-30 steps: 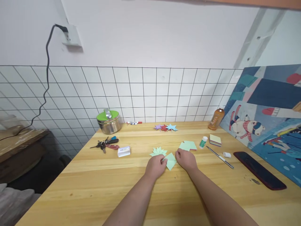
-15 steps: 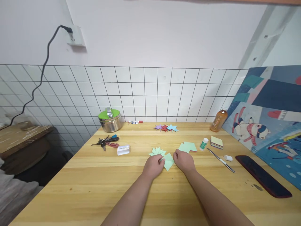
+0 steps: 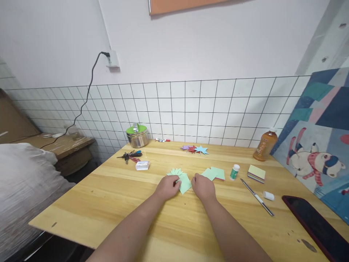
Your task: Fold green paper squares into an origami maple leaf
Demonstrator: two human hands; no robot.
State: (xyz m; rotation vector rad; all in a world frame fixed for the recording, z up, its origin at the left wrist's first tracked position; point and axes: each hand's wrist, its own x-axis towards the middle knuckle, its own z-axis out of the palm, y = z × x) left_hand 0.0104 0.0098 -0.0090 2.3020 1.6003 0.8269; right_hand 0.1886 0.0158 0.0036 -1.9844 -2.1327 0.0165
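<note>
A light green square of paper [image 3: 185,183] lies corner-on between my two hands, near the middle of the wooden table. My left hand [image 3: 167,187] is closed, thumb and fingers pinching the left corner of that paper. My right hand [image 3: 204,187] has its fingers curled closed at the right corner; its fingertips are partly hidden. Just behind my left hand rests a pointed green folded-paper piece [image 3: 176,171]. Beyond my right hand are more green paper squares [image 3: 218,173], with a pink edge showing underneath.
At the back lie purple, red and blue folded-paper shapes [image 3: 201,149]. To the right stand a glue stick [image 3: 234,172], sticky notes [image 3: 256,172], a pen [image 3: 256,197], a white cap [image 3: 268,195], a bottle [image 3: 265,145] and a phone [image 3: 313,222]. Leftward are a pot [image 3: 137,137], keys [image 3: 130,155] and a small white box [image 3: 142,165].
The head view has shifted and tilted, so everything sits differently in the picture. Both hands remain at the green paper's corners, and its upper face looks flatter now.
</note>
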